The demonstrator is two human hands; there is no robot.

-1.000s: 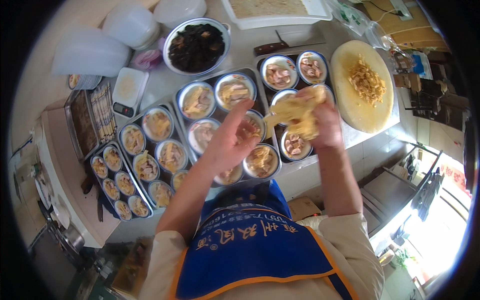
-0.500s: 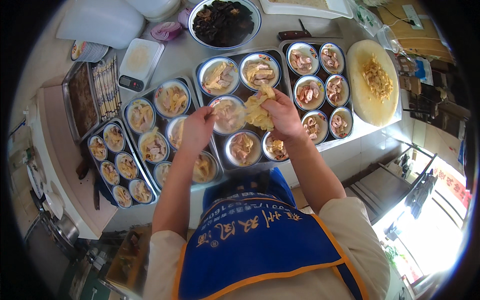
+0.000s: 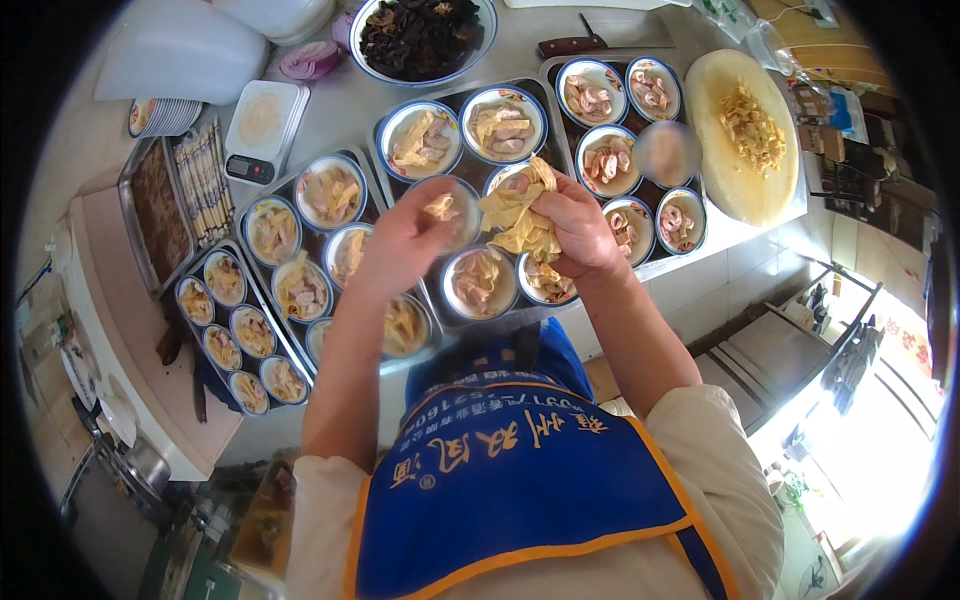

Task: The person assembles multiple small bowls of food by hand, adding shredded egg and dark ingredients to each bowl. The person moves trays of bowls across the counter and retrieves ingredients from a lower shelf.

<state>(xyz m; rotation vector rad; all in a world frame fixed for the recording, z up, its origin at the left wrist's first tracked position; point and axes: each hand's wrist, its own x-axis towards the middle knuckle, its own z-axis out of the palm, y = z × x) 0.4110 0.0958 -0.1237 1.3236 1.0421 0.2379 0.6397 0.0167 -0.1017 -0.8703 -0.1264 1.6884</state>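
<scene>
In my right hand (image 3: 580,225) is a loose bunch of pale yellow tofu skin strips (image 3: 522,215), gripped between thumb and fingers. My left hand (image 3: 405,240) is closed in a pinch over a blue-rimmed bowl (image 3: 465,215), and a small yellow piece of tofu skin shows at its fingertips. The hands are a little apart above a metal tray of bowls. Two bowls behind them, a left one (image 3: 420,140) and a right one (image 3: 503,125), hold pinkish meat slices topped with yellow strips. Nearer me, another bowl (image 3: 479,282) has similar contents.
More trays of filled bowls stand left and right. A round cutting board (image 3: 705,190) at the right bears a heap of yellow strips (image 3: 750,128). Behind are a knife (image 3: 575,45), a bowl of black fungus (image 3: 420,38), an onion half (image 3: 311,60) and a scale (image 3: 262,130).
My left hand has moved to the bowl, its fingers now curled round a small yellow piece. The bunch in my right hand hangs looser and wider. The view has shifted slightly.
</scene>
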